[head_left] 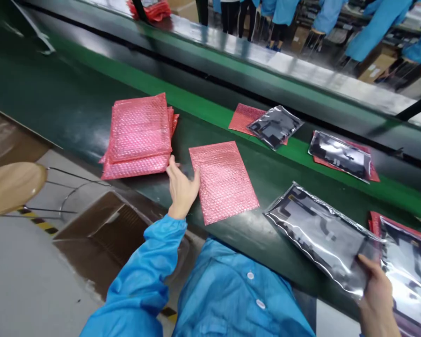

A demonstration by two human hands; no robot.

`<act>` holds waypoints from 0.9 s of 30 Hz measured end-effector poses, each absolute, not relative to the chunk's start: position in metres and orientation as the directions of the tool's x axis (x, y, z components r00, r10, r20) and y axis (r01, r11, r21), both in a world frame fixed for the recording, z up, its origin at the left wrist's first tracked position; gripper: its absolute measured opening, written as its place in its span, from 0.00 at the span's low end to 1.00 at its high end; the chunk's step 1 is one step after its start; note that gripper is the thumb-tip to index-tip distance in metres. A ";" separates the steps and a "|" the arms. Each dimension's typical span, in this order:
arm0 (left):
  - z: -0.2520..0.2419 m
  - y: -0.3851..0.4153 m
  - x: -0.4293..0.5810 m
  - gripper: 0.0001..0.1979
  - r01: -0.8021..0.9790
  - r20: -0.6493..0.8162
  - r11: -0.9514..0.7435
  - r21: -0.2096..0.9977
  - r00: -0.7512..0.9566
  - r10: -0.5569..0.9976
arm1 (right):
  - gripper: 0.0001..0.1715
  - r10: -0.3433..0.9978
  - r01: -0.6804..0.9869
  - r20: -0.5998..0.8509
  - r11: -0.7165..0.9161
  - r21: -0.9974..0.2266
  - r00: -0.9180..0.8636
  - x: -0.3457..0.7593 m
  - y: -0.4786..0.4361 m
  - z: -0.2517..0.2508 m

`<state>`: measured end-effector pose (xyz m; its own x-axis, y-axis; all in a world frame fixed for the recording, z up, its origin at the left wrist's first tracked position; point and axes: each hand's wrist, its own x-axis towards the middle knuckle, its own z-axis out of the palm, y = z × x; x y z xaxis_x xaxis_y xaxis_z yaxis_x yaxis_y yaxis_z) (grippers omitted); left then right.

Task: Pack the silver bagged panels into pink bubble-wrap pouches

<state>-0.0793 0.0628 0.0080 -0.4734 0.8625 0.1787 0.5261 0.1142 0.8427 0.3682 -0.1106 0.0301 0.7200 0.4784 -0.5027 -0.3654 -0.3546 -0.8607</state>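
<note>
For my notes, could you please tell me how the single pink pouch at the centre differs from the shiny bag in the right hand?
The pink pouch is bubbled; the shiny bag is clear, showing a greyish panel inside. The pouch lies flat on the green surface; the right hand grips the bag's end. Both are roughly rectangular.

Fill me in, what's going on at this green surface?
A person's right hand grips the near right end of a film-wrapped panel. The left hand is open between a stack of pink bubble pouches and a single pink pouch; contact is unclear. Three more wrapped panels lie over pink sheets, two on the far side, one at the right edge.
</note>
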 end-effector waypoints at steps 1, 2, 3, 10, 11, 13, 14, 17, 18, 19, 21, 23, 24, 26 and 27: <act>0.015 0.053 -0.076 0.25 0.610 0.260 0.072 0.789 -0.438 0.861 | 0.19 0.451 -0.436 -0.560 -0.354 -0.827 0.696 0.372 -0.112 0.027; 0.020 0.042 -0.071 0.24 0.679 0.317 0.020 0.733 -0.368 0.874 | 0.19 0.443 -0.488 -0.612 -0.369 -0.791 0.656 0.373 -0.112 0.024; 0.024 0.031 -0.066 0.22 0.728 0.337 -0.047 0.684 -0.259 0.905 | 0.18 0.462 -0.510 -0.645 -0.394 -0.764 0.609 0.372 -0.111 0.020; 0.008 0.003 -0.046 0.10 0.684 0.067 -0.387 0.618 0.445 0.893 | 0.17 0.444 -0.406 -0.546 -0.374 -0.834 0.710 0.358 -0.098 -0.004; 0.007 0.006 -0.046 0.09 0.670 0.073 -0.374 0.642 0.432 0.899 | 0.19 0.458 -0.399 -0.544 -0.379 -0.835 0.703 0.359 -0.100 -0.007; 0.008 0.012 -0.046 0.10 0.638 0.066 -0.315 0.703 0.382 0.922 | 0.23 0.511 -0.391 -0.569 -0.419 -0.819 0.644 0.362 -0.107 -0.014; 0.011 0.015 -0.045 0.11 0.622 0.044 -0.271 0.735 0.354 0.934 | 0.26 0.532 -0.391 -0.591 -0.448 -0.804 0.606 0.364 -0.112 -0.018; 0.019 0.018 -0.040 0.11 0.578 -0.049 -0.111 0.808 0.254 0.966 | 0.30 0.578 -0.363 -0.655 -0.547 -0.754 0.488 0.357 -0.121 -0.024; 0.021 0.018 -0.037 0.12 0.559 -0.074 -0.065 0.827 0.224 0.972 | 0.31 0.595 -0.336 -0.662 -0.573 -0.747 0.457 0.350 -0.121 -0.023; 0.021 0.018 -0.035 0.12 0.537 -0.097 -0.026 0.843 0.199 0.975 | 0.30 0.611 -0.306 -0.664 -0.594 -0.744 0.431 0.342 -0.119 -0.020; 0.018 0.017 -0.031 0.10 0.490 -0.136 0.041 0.871 0.159 0.978 | 0.29 0.636 -0.256 -0.670 -0.624 -0.738 0.382 0.322 -0.111 -0.010; 0.013 0.016 -0.029 0.06 0.445 -0.172 0.098 0.890 0.129 0.977 | 0.27 0.633 -0.265 -0.701 -0.650 -0.712 0.329 0.305 -0.101 0.004; 0.010 0.016 -0.029 0.04 0.423 -0.186 0.122 0.898 0.112 0.976 | 0.27 0.621 -0.282 -0.719 -0.662 -0.694 0.313 0.298 -0.096 0.011; 0.006 0.016 -0.029 0.02 0.379 -0.205 0.161 0.911 0.080 0.976 | 0.27 0.600 -0.294 -0.744 -0.684 -0.668 0.294 0.293 -0.089 0.022; 0.005 0.017 -0.029 0.03 0.354 -0.213 0.177 0.918 0.065 0.975 | 0.27 0.594 -0.278 -0.743 -0.691 -0.668 0.309 0.294 -0.087 0.026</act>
<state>-0.0295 0.0168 0.0049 0.0655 0.9748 -0.2131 0.3541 0.1770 0.9183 0.2943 -0.0870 0.0265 0.3086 0.5939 -0.7430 -0.2776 -0.6909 -0.6675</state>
